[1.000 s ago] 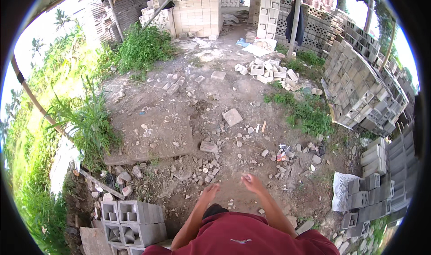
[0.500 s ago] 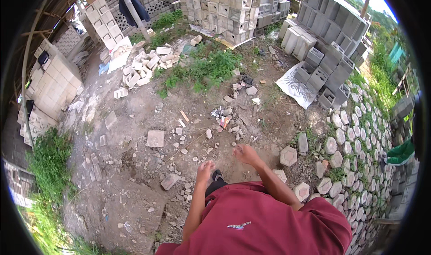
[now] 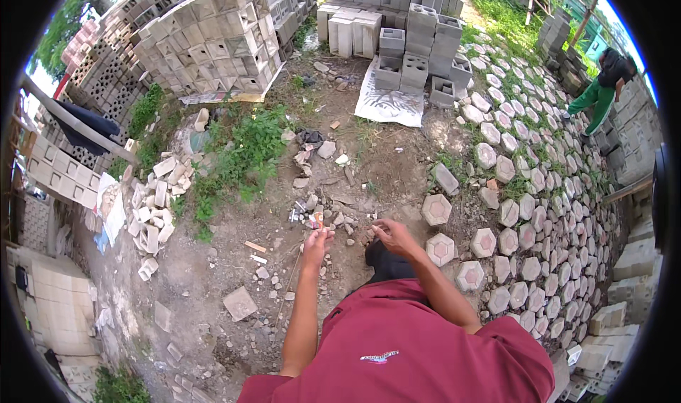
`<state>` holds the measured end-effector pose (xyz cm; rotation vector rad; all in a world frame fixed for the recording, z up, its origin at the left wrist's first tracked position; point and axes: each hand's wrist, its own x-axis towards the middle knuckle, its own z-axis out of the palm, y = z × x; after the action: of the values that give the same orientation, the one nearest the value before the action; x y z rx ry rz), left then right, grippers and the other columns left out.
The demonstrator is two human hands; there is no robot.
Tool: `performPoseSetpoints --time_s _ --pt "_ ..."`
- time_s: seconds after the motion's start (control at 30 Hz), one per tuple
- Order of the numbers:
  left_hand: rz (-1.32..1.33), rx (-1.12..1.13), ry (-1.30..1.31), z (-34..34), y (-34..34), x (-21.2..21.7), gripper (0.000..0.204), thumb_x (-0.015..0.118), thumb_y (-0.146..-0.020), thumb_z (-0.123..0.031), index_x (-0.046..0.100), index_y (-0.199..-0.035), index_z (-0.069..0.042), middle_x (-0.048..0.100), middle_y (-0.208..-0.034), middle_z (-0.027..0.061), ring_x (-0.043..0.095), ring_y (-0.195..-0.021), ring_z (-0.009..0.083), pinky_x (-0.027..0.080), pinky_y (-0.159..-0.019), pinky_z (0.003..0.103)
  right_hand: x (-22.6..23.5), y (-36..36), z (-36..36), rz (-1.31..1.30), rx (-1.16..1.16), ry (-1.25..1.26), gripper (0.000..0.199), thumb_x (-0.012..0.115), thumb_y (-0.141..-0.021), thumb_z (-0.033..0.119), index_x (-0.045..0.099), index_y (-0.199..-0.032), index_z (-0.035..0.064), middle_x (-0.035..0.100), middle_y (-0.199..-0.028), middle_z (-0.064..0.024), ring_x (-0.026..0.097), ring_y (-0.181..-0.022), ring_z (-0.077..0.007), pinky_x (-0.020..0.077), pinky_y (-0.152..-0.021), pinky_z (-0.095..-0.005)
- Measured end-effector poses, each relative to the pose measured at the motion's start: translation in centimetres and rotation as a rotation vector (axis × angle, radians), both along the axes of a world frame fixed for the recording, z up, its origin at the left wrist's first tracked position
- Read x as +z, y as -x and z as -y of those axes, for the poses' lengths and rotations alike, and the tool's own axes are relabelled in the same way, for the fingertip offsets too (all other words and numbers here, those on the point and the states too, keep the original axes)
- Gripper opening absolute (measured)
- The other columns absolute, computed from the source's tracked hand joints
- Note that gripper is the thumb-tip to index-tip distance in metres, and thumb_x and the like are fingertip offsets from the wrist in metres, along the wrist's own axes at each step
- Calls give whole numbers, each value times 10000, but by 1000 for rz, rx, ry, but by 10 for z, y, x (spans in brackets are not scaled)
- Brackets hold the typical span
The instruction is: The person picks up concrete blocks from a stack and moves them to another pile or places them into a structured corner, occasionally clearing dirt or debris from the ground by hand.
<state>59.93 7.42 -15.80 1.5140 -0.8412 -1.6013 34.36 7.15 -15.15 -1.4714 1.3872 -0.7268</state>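
Observation:
My left hand (image 3: 317,244) is raised in front of my red shirt (image 3: 418,346), fingers curled together above a scatter of small litter (image 3: 303,215) on the dirt. A small orange bit shows at its fingertips; whether it is held or lying on the ground is unclear. My right hand (image 3: 392,235) hovers a little to the right, fingers loosely spread toward the left hand, with nothing visible in it. A dark shoe (image 3: 386,261) shows below the right hand. Two hexagonal concrete pavers (image 3: 436,209) (image 3: 440,248) lie just right of the right hand.
Rows of hexagonal pavers (image 3: 539,190) cover the ground to the right. Hollow concrete blocks (image 3: 418,41) stand stacked at the back on a white sheet (image 3: 386,102), with another big stack (image 3: 213,48) at back left. Weeds (image 3: 241,155) and broken rubble (image 3: 152,204) lie left. A person in green trousers (image 3: 603,84) bends over at far right.
The view has swung across the yard, from the rubble and weeds to the pavers and block stacks. My two hands have come closer together and risen in front of me.

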Motion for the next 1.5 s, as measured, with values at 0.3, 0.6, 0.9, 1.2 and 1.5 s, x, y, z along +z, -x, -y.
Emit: performPoseSetpoints --time_s 0.3,0.6,0.9,1.2,1.5 --pt "10 -137 53 162 60 -3 354 496 -926 -372 579 -1096 -73 641 -1036 37 590 -948 137 438 -813 320 31 77 145 -310 -81 172 382 589 -880 300 583 -1069 -32 648 -953 -197 637 -881 -296 494 -777 -358" --pt "66 -174 236 359 128 33 284 515 -924 -261 579 -1090 -40 642 -1027 62 594 -920 140 442 -792 267 83 89 338 -321 15 231 432 584 -862 340 570 -1081 -33 608 -1043 -238 574 -985 -387 463 -848 -418" --pt "416 -245 446 543 177 13 283 570 -882 -241 610 -1002 12 658 -955 157 633 -929 252 478 -832 335 35 119 489 -477 -125 154 449 563 -860 362 547 -1122 -2 609 -1031 -223 578 -985 -367 462 -841 -444" --pt "311 -469 308 803 186 63 327 569 -895 -271 599 -1032 24 665 -931 135 638 -881 192 481 -806 301 99 158 713 -460 -165 66 450 562 -859 349 562 -1086 -39 598 -1032 -258 557 -984 -410 452 -853 -441" --pt "256 -555 407 994 218 101 315 559 -910 -255 592 -1057 20 651 -929 86 605 -841 122 474 -771 264 144 199 836 -308 -472 47 390 595 -851 297 597 -1053 -36 617 -1006 -249 582 -959 -397 466 -834 -417"
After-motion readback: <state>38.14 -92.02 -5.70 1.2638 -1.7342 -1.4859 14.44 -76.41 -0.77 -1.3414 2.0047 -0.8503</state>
